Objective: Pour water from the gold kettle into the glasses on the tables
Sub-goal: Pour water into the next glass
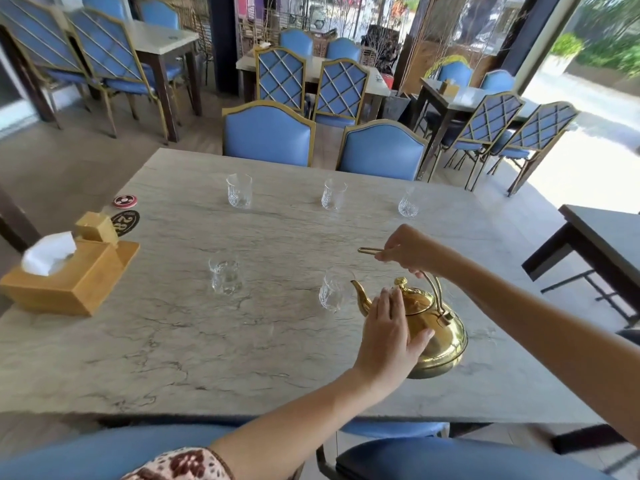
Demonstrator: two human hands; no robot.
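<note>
While the gold kettle (431, 327) sits tilted at the near right of the tabletop (173, 341), its spout aimed at the nearest glass (334, 289), the pour into that glass appears to be in hand or about to start; no stream of water can be made out. The left hand (391, 332) lies flat and open against the kettle's body, steadying it without closing on anything. The right hand (408, 249) is clenched in a grip on the kettle's arched handle, above the lid knob.

Progress, as a judgement: five glasses are visible. The glass touching or just short of the spout is too blurred to read for water. A second near-row glass (225, 277), well left of the kettle, may hold some water, but this cannot be confirmed. Three far-row glasses beyond the kettle, left (239, 190), middle (333, 194) and right (408, 202), look empty. Most of the pouring therefore seems to remain, including any other tables.

Surface: pale veined marble, level and dry where visible. Far left of the kettle stand a wooden tissue box (69, 275), a smaller wooden holder (97, 228) and two round markers (124, 209).

Room: beyond the kettle, blue padded chairs (268, 133) with gold frames face the tabletop; more tables and matching chairs fill a bright dining room open to daylight on the right.
</note>
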